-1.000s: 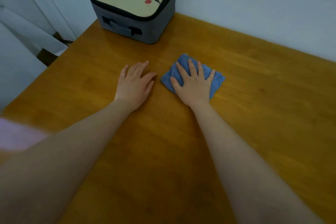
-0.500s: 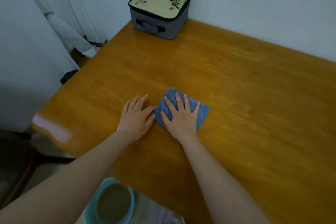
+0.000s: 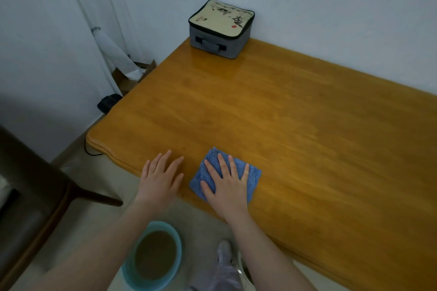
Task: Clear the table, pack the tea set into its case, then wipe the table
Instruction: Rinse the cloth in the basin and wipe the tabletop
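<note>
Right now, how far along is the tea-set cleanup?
Done: no tea ware shows on the table; the closed case sits at its far corner. In hand: right hand presses the blue cloth flat near the front edge; left hand flat beside it. Left: wiping; how much is already wiped can't be told.

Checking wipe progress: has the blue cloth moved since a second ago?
Yes. The blue cloth, pressed under the right hand, has slid toward the near edge of the table, away from the tea set case at the far corner.
</note>
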A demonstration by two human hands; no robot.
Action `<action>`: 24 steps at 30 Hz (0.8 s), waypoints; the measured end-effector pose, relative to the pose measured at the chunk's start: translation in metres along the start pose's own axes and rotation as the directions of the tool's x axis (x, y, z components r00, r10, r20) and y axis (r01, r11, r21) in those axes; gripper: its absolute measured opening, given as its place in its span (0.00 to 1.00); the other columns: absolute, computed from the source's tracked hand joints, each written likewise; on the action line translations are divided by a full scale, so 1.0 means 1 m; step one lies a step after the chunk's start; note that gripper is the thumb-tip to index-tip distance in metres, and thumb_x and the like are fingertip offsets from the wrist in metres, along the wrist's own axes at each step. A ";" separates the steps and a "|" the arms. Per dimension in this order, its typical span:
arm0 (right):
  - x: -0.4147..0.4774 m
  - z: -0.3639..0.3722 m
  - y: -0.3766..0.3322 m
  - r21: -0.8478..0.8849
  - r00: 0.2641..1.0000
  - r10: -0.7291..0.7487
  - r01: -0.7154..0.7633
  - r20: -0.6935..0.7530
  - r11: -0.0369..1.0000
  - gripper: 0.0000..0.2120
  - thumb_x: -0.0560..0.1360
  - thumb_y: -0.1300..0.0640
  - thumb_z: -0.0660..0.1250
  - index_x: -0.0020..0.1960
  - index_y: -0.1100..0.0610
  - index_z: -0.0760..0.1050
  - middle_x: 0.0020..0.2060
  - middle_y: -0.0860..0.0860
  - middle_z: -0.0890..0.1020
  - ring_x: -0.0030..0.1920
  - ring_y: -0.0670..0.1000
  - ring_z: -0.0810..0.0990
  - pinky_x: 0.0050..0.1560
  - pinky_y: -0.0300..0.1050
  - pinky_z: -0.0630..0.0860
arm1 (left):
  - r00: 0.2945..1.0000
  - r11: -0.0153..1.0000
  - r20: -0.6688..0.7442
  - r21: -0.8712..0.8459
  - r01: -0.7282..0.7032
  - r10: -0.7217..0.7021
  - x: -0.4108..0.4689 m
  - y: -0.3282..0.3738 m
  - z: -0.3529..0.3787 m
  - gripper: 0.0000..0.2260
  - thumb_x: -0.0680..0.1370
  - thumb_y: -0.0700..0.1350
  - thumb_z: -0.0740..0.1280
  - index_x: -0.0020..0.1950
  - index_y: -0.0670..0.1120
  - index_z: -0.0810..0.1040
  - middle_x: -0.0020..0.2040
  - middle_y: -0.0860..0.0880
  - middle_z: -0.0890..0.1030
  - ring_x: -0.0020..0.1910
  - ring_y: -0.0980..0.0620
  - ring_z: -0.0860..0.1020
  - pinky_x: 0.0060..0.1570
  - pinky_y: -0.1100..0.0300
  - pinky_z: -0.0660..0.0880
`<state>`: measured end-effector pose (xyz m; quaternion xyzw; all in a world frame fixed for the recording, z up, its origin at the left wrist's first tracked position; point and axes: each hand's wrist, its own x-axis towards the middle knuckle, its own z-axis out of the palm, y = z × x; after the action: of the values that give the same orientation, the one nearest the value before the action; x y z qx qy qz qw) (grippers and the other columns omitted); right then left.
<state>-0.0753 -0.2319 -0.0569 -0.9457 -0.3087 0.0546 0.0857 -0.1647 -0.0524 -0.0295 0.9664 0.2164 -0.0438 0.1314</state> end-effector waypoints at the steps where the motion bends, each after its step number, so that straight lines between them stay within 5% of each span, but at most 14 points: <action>1: -0.008 0.000 0.004 -0.005 1.000 -0.004 0.004 0.000 1.000 0.28 0.79 0.33 0.48 0.76 0.40 0.59 0.77 0.48 0.59 0.78 0.55 0.54 0.71 0.72 0.46 | 1.000 1.000 0.017 0.010 0.004 -0.005 -0.006 -0.001 0.003 0.33 0.75 0.64 0.39 0.76 0.58 0.62 0.78 0.48 0.59 0.77 0.45 0.54 0.74 0.45 0.49; 6: -0.050 -0.005 0.031 -0.024 1.000 -0.028 0.028 0.004 0.999 0.27 0.79 0.33 0.49 0.76 0.40 0.61 0.77 0.48 0.61 0.77 0.55 0.57 0.70 0.72 0.50 | 0.997 0.999 0.067 0.023 0.024 -0.026 -0.024 0.008 0.014 0.25 0.80 0.62 0.46 0.77 0.62 0.56 0.79 0.48 0.55 0.78 0.45 0.52 0.75 0.46 0.48; 11: -0.080 -0.014 0.066 -0.036 1.000 -0.007 0.008 0.019 0.999 0.27 0.79 0.33 0.49 0.76 0.39 0.59 0.77 0.46 0.60 0.77 0.54 0.57 0.70 0.69 0.51 | 0.997 1.000 0.075 0.003 -0.017 0.017 -0.029 0.026 0.020 0.32 0.74 0.64 0.37 0.77 0.62 0.55 0.79 0.47 0.54 0.78 0.44 0.51 0.74 0.46 0.46; 24: -0.071 -0.029 0.103 -0.015 0.997 -0.007 0.008 0.077 1.000 0.28 0.77 0.30 0.50 0.75 0.37 0.60 0.76 0.46 0.62 0.77 0.54 0.58 0.69 0.70 0.51 | 0.999 0.999 0.048 0.036 -0.023 0.021 -0.002 0.113 0.037 0.25 0.78 0.60 0.45 0.74 0.61 0.62 0.76 0.45 0.64 0.74 0.43 0.61 0.72 0.43 0.56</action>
<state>-0.0687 -0.3598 -0.0453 -0.9424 -0.3156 0.0881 0.0668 -0.1189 -0.1613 -0.0380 0.9697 0.2015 -0.0695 0.1193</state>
